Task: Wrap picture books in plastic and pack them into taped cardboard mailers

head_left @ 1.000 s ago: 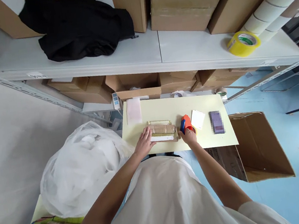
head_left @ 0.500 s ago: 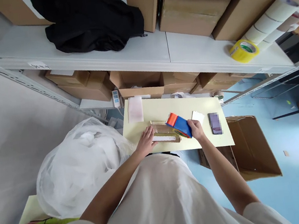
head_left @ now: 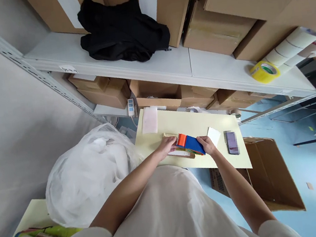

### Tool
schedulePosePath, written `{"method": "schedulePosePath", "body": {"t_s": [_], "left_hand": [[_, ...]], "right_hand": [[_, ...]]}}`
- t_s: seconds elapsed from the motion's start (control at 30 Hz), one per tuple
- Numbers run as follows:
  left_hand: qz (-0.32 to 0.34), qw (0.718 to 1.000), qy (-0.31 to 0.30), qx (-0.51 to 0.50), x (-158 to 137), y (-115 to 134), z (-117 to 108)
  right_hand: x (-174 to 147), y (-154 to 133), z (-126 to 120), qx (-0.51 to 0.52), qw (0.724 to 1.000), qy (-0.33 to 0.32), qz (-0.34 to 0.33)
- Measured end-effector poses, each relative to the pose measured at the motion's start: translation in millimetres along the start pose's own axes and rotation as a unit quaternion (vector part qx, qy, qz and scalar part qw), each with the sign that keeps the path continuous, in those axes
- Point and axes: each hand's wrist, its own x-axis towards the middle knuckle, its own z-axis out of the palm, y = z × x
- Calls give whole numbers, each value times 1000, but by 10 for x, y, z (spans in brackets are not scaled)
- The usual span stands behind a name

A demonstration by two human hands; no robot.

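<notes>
My right hand [head_left: 206, 145] is wrapped round the back end of a blue and orange tape dispenser [head_left: 193, 144], with a yellowish tape roll on its underside. The dispenser is just above a small cardboard package [head_left: 192, 155], hiding much of it. A white strip [head_left: 180, 153] shows along the package's near side. At the orange front end of the dispenser is my left hand [head_left: 167, 147], its fingers drawn together. What the left fingertips pinch there is too small to make out. All this is over a pale yellow table.
On the table [head_left: 176, 122] lie a pink sheet [head_left: 149, 120], a white paper [head_left: 213, 136] and a phone [head_left: 232, 142]. A big clear plastic bag [head_left: 87, 178] bulges at the left. An open carton [head_left: 272, 173] stands on the floor at the right. Shelves with boxes [head_left: 219, 29] rise behind.
My left hand has left the package's left end and moved to the dispenser's orange front. The dispenser has turned slightly flatter in my right hand. The camera view has shifted.
</notes>
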Motion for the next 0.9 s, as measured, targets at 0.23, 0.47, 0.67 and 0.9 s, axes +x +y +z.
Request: {"method": "schedulePosePath", "body": {"t_s": [0.23, 0.47, 0.67, 0.9], "left_hand": [[-54, 975, -45, -212, 18, 95, 23], [-20, 946, -123, -298, -60, 190, 92], [-38, 936, -167, -306, -242, 400, -20], [13, 991, 15, -136, -331, 445, 44]], "right_hand": [[-61, -172, -52, 16, 998, 0, -57], [-104, -344, -163, 45, 993, -28, -106], [-154, -415, -253, 33, 989, -10, -142], [-223, -580, -218, -46, 990, -22, -128]]}}
